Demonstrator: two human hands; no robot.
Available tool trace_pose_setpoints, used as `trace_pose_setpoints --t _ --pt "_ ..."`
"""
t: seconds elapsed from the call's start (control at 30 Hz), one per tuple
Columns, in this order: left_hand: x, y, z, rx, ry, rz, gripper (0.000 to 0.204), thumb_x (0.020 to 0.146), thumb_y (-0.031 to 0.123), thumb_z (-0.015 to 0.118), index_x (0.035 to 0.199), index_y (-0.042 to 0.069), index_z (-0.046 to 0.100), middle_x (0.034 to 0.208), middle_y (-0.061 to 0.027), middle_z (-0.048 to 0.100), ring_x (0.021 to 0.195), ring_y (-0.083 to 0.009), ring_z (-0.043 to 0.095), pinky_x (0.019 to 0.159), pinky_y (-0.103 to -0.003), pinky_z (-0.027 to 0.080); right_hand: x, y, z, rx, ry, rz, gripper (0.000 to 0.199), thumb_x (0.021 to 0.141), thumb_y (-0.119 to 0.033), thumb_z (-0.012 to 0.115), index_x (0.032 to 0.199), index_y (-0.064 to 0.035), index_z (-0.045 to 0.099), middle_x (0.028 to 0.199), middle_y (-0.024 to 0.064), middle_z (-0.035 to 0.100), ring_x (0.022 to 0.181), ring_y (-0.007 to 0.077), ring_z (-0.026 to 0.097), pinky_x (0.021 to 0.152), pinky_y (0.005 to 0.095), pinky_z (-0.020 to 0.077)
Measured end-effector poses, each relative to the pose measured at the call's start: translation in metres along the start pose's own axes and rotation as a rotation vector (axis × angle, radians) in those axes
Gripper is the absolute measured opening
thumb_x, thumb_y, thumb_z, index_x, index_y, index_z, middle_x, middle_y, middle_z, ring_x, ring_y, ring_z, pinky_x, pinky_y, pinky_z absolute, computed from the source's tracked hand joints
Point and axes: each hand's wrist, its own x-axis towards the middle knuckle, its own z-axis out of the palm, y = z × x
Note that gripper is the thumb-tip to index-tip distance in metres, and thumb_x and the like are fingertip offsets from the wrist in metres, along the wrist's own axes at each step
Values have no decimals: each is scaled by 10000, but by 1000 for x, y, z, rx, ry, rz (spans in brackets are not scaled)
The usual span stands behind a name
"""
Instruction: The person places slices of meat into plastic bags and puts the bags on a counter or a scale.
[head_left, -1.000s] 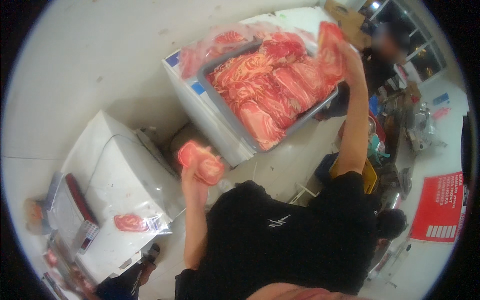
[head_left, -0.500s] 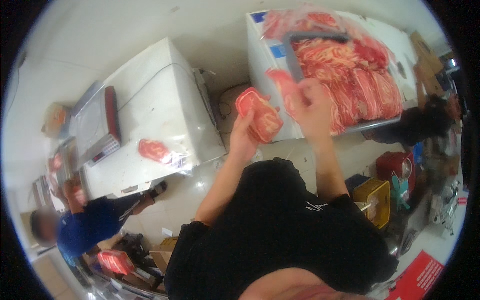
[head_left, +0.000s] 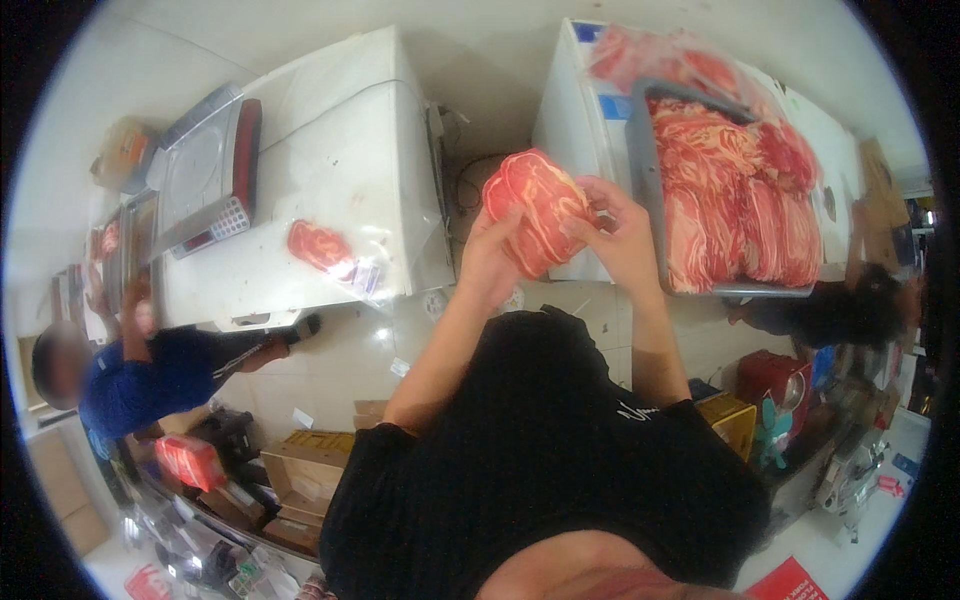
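Far left, a co-worker in a blue shirt (head_left: 140,392), one hand near a pinkish item too small to make out. Closer in, a digital scale (head_left: 205,165) with a steel platform and red side sits on a white cabinet (head_left: 325,115). Low down, an open cardboard box (head_left: 300,470). Near the cabinet's front edge, a few marbled meat slices (head_left: 318,245) lie with clear plastic film (head_left: 375,262) beside them.

Centre: the person in the black T-shirt (head_left: 540,430) has a thin stack of meat slices (head_left: 545,208) raised in front of the body, over the gap between the two cabinets. Left hand (head_left: 490,258) grips its lower left, thumb across the front; remaining fingers mostly hidden behind. Right hand (head_left: 622,238) pinches the right edge between thumb and fingers. Stack tilted, broad face showing, clear of the tray.

Right: a grey tray (head_left: 648,200) on a second white cabinet (head_left: 575,115), loaded with overlapping rows of sliced meat (head_left: 740,200). Bagged meat (head_left: 675,60) lies just behind it. Below the tray, a yellow crate (head_left: 732,422); farther right, a dark-clothed person (head_left: 855,312), hands unclear to me.
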Motion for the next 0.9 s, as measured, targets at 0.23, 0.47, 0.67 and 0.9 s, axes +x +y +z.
trace_pose_setpoints --t 0.23,0.47,0.67,0.9 --pt "-5 11 6 157 73 38 456 1004 75 691 1426 5 533 1364 -119 647 1197 -234 671 1010 -414 579 3 14 3 50 10 -98 489 901 26 772 1368 6 627 1133 64 722 995 112 680 811 283 605" --pt "-9 17 26 101 23 47 440 998 45 690 1407 -18 542 1343 -126 659 1176 -235 686 1007 -406 586 1 23 -6 496 -46 33 474 1008 -180 682 1432 1 571 1290 121 687 1171 212 673 975 349 580" --pt "-24 19 57 31 -14 10 420 987 32 711 1381 -9 573 1325 -117 675 1173 -226 686 1019 -402 581 2 32 36 1558 -187 263 728 1080 -605 447 1554 -52 446 1530 197 537 1368 346 567 1159 512 469" --pt "-12 1 18 136 157 247 383 975 38 738 1334 -4 610 1274 -96 703 1160 -190 680 1003 -373 565 15 79 70 1833 -359 326 774 1052 -640 460 1552 -49 454 1558 229 503 1384 413 540 1179 581 438"
